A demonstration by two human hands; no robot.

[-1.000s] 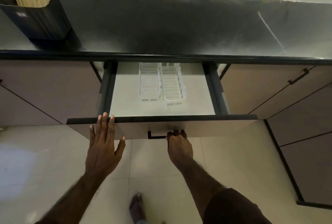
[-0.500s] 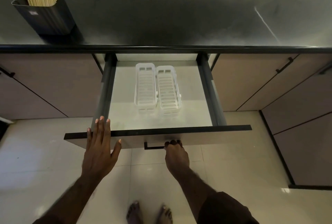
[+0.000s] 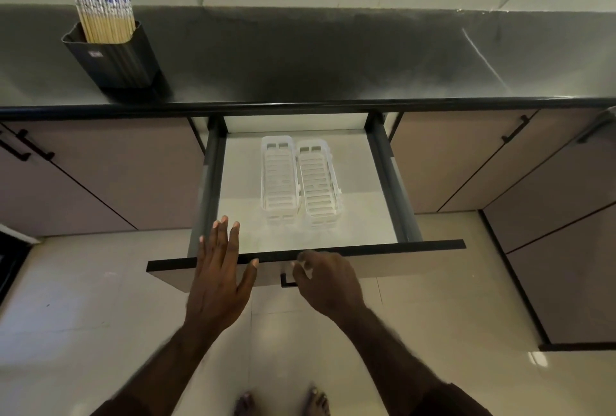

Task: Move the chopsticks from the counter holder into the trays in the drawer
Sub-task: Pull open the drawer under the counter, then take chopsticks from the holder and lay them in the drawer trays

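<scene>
My empty left hand (image 3: 218, 277), fingers spread, is nearer the bundled bamboo chopsticks (image 3: 104, 12) upright in the black ribbed holder (image 3: 116, 59) at the surface's far-left edge; my right hand (image 3: 328, 280) hangs loosely curled, empty.

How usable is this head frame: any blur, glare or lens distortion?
Head view: the right hand is motion-smeared at its fingers, the left hand sharper; the counter edge bows from the wide lens; soft glare on the floor tiles; the trays look slightly washed out.
</scene>
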